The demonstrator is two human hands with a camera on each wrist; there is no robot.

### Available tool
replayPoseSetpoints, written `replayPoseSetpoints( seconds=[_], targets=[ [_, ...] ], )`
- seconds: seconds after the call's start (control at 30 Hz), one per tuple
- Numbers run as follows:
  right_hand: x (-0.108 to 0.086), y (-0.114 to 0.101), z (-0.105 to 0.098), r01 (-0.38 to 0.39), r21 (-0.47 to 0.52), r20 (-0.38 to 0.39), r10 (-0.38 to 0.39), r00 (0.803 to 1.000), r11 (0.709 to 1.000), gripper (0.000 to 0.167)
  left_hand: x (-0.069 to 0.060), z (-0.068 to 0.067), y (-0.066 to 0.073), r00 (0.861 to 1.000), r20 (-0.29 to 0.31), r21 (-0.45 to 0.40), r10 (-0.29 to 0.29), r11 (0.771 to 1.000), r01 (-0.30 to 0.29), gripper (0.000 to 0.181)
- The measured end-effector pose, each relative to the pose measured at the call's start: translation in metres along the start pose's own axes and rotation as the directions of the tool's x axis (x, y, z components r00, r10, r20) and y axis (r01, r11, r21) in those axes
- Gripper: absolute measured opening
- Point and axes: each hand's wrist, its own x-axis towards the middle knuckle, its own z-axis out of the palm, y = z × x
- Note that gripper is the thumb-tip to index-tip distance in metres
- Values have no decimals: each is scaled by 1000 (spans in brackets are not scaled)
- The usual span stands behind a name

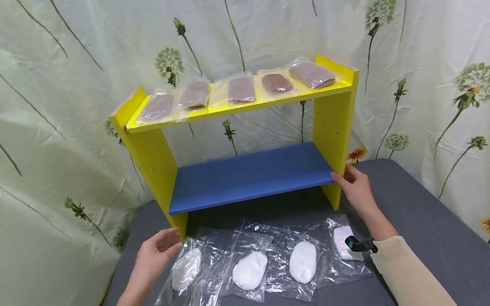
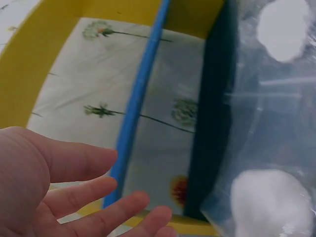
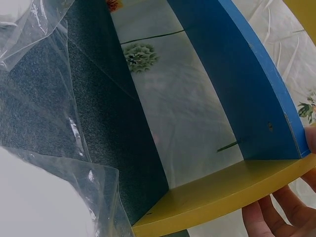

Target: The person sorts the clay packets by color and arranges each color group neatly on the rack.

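Note:
A yellow shelf unit (image 1: 335, 126) with a blue middle board (image 1: 248, 175) stands on the table. My right hand (image 1: 359, 192) grips its right side panel low down. The right wrist view shows the thumb by the end of the blue board and the other fingers (image 3: 291, 205) behind the yellow panel. Close to the foot of the left side panel is my left hand (image 1: 158, 253), fingers loosely bent and nothing in them. In the left wrist view, its fingers (image 2: 106, 215) are spread apart before the shelf unit.
Several clear zip bags with white contents, such as one white oval piece (image 1: 303, 262), lie in front of the unit on the dark table (image 1: 424, 233). Several bags of reddish-brown pieces, including one sealed packet (image 1: 241, 89), line the top board. Flower-print curtain (image 1: 433, 38) hangs behind and at both sides.

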Motion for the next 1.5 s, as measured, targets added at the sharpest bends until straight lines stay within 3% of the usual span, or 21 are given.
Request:
replayPoseSetpoints(
  seconds=[0.23,0.43,0.6,0.77,0.87,1.03,1.2,1.37,1.5],
  targets=[
    [0,0,1,6,3,-6,-6,1000,1000,55,2,13,-18,999,-35,72,-11,997,13,50],
    [0,-1,2,10,3,-26,-10,1000,1000,58,2,25,-31,999,-31,165,-23,986,27,57],
    [1,-2,1,19,8,-32,-18,999,1000,58,3,35,-36,1000,-17,264,-14,964,18,65],
    [1,-1,1,15,24,-29,-14,999,1000,57,4,41,-41,999,-26,375,31,927,-19,71],
    [1,-1,2,22,24,-21,-22,1000,999,57,4,42,-45,1000,-20,403,15,915,-5,76],
    [0,-1,2,19,34,-19,-18,1000,999,55,6,42,-54,998,-10,366,-64,929,63,86],
    [-5,-13,0,19,45,-4,-19,1000,999,54,8,37,-58,988,15,234,-156,961,148,92],
    [-15,-36,-2,17,27,2,-17,1000,999,52,7,33,-59,988,21,154,-155,977,150,91],
    [-18,-40,-1,13,19,11,-14,1000,1000,52,5,35,-60,985,24,118,-168,979,164,91]
  ],
)
